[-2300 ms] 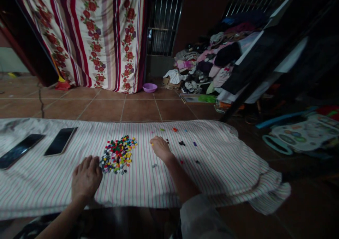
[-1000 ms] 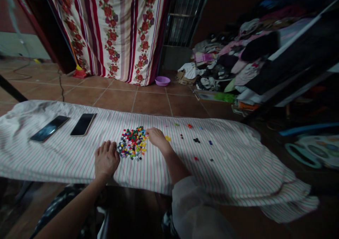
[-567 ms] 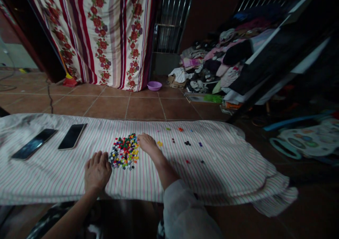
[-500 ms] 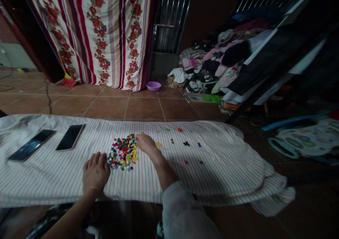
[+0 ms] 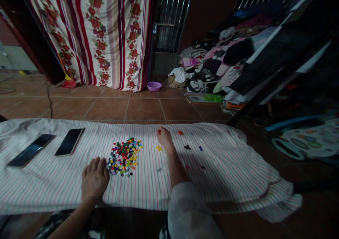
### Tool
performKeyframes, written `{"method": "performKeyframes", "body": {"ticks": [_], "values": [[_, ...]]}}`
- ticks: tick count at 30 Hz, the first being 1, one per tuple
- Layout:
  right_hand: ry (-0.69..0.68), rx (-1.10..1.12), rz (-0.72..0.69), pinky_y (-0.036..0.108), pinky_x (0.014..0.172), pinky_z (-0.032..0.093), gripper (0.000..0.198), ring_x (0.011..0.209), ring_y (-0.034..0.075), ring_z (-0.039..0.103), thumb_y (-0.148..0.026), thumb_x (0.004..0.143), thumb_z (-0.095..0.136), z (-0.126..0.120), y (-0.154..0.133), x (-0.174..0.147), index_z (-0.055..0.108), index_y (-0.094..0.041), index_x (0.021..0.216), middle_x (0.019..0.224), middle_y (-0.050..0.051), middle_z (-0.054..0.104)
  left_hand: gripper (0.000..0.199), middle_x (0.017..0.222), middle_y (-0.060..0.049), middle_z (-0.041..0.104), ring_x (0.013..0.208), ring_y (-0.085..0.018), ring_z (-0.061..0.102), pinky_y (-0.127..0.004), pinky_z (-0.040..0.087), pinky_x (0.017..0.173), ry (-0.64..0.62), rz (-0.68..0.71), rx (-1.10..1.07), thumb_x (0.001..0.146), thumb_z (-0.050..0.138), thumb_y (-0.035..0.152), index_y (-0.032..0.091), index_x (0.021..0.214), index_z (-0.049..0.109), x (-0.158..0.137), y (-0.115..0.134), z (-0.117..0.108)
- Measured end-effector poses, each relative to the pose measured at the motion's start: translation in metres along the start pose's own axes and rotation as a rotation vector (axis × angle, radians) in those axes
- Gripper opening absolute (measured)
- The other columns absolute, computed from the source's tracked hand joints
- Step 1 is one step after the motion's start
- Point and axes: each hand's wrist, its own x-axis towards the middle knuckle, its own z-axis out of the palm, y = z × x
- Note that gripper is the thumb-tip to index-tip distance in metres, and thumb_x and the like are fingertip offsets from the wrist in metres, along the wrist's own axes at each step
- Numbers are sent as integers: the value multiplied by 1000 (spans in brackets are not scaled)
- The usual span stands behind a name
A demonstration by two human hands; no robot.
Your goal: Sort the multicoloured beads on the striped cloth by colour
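A pile of small multicoloured pieces (image 5: 124,157), perhaps beads or cubes, lies on the striped cloth (image 5: 143,189). My left hand (image 5: 95,178) rests palm down at the pile's left edge, fingers laid out on the cloth. To the right of the pile, my right hand (image 5: 164,138) is closed in a pinch at the cloth's far side; whatever it holds is too small to tell. Small groups sit around it: yellow pieces (image 5: 159,148) just below, orange pieces (image 5: 180,133), black pieces (image 5: 187,147), blue pieces (image 5: 200,148), and grey pieces (image 5: 159,169) nearer me.
Two phones, one dark phone (image 5: 31,150) and another phone (image 5: 70,142), lie on the left of the cloth. Beyond its far edge are a tiled floor (image 5: 143,108), a purple basin (image 5: 154,86), a red broom (image 5: 69,82) and a heap of clothes (image 5: 212,60).
My right hand has moved from the pile's right edge rightward to the small groups, uncovering the grey pieces. The left hand stays beside the pile. The view has shifted slightly.
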Motion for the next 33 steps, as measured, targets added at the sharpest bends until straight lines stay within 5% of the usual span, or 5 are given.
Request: {"method": "performKeyframes", "body": {"ticks": [15, 33], "values": [[-183, -126, 62, 23, 86, 42, 30, 101, 17, 65, -8, 93, 47, 7, 7, 0, 73, -17, 105, 108, 11, 72, 42, 135, -16, 62, 131, -29, 52, -46, 38, 110, -3, 8, -45, 92, 40, 24, 15, 126, 63, -1, -1, 1], [-140, -70, -5, 26, 96, 44, 43, 112, 18, 63, -5, 93, 43, 20, -6, 0, 67, -17, 126, 123, 12, 69, 43, 136, -16, 62, 133, -29, 50, -47, 37, 111, -21, -16, -68, 93, 38, 25, 15, 128, 62, -1, -2, 5]]}}
